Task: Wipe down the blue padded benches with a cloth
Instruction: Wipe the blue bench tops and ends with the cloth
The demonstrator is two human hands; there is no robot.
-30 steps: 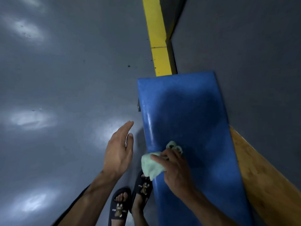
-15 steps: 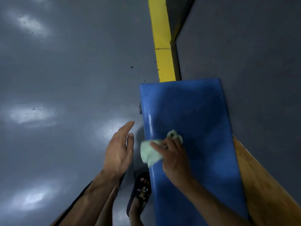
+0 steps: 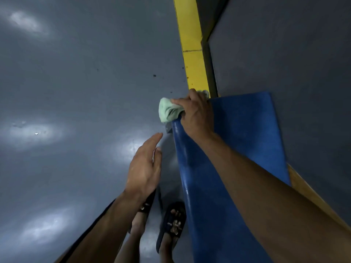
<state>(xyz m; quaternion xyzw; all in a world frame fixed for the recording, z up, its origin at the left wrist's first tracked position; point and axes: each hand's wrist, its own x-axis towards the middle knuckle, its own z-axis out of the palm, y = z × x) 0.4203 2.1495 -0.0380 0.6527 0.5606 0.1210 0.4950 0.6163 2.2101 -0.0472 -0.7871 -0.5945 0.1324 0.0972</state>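
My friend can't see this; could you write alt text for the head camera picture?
A person's right hand presses a crumpled pale green cloth onto the far corner of a blue padded bench. The left hand hovers open above a glossy grey floor.

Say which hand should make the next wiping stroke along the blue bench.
Right. The right hand already grips the green cloth at the blue bench's far corner; the left hand hangs open beside it, over the floor.
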